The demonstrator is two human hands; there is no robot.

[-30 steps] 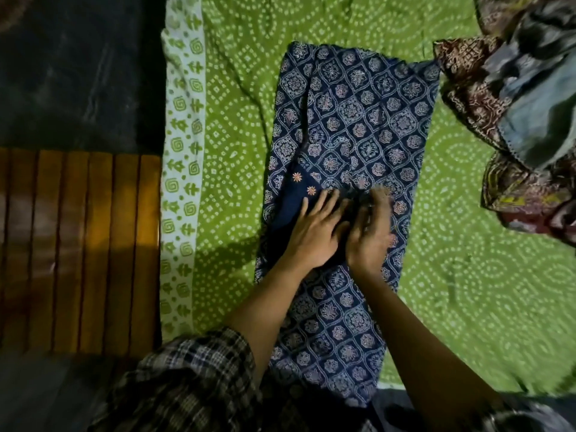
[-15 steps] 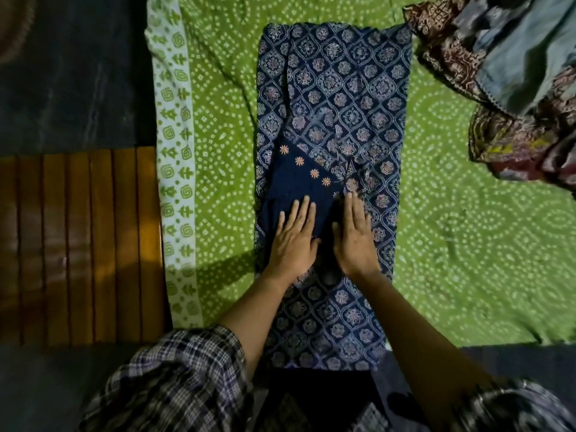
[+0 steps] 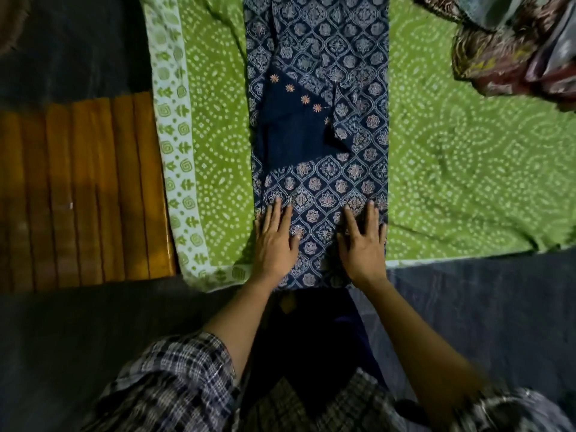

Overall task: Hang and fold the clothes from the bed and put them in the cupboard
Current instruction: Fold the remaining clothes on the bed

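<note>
Presently: blue printed garment point(image 3: 318, 57) folded lengthwise into a strip on green bedsheet point(image 3: 467, 182), near end pressed flat under left hand point(image 3: 274, 241) and right hand point(image 3: 363, 244), fingers straight, grasping nothing; cross-folds judged pending; heap of clothes point(image 3: 514, 48) unfolded at far right; cupboard unseen

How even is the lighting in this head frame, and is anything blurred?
Head view: dim overall, with light mostly on the green bedsheet and blue patterned garment; the left hand and right hand are fairly sharp; the checked sleeve at the bottom is smeared; the floor is nearly black.
</note>
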